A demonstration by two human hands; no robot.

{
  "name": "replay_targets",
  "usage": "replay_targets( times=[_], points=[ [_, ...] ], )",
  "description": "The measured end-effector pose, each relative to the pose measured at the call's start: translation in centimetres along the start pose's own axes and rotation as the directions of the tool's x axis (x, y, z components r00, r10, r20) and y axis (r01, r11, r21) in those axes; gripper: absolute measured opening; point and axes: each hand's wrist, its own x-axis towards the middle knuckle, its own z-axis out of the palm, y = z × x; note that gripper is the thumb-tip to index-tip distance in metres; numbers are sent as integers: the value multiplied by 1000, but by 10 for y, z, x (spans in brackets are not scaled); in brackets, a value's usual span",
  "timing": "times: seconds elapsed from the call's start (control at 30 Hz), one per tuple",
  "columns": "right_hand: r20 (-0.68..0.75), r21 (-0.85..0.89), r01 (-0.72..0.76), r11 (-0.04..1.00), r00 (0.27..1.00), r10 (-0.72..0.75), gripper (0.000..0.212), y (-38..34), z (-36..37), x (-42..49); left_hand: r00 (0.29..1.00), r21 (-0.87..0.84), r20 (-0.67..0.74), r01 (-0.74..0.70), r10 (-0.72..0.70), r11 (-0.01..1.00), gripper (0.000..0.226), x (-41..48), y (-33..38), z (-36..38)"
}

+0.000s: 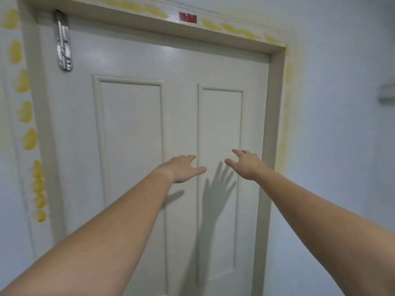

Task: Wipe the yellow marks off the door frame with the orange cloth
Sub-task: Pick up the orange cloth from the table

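Head view: both bare arms reach straight out toward the white panelled door. Left hand and right hand are spread open, fingers wide, holding nothing, their shadows falling on the door panel below. Can't tell if either touches the door.

Orange cloth: not in frame. Neither hand has it, location unknown.

Status of the yellow paint-like smear marks on the off-white door frame:
- Left side: column of bright yellow blotches running from near the top down to about mid-door height. Dense, saturated, look untouched. They sit on the outer trim or the wall edge just beside it; the boundary is hard to call.
- Top: yellow streaks left of the small red rectangular label, more streaks right of it toward the corner. Also look untouched.
- Right side: faint, washed-out yellow haze running down the jamb edge. Could be partly wiped, could be lighter application. Can't tell which.

Metal slide bolt at the door's top left, irrelevant.

Judgement: at or near the start. Bulk of the marks remain, left and top fully. First need is the cloth in hand; no wiping possible as things stand. The top streaks look like the furthest reach.
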Motion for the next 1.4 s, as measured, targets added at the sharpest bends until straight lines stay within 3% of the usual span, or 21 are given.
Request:
replay_targets(
  times=[0.47, 0.93, 1.4],
  points=[
    [-50, -105, -193, 975, 981, 189, 73, 94, -33, -23, 973, -31, 124, -193, 195, 981, 85, 45, 70, 57],
    [-99, -104, -351, 931, 935, 341, 72, 197, -72, -40, 925, -75, 127, -351, 358, 934, 87, 112, 184, 119],
    [-232, -126, -609, 783, 786, 574, 73, 251, -81, -84, 806, -89, 166, -562, 568, 823, 82, 144, 268, 172]
  ],
)
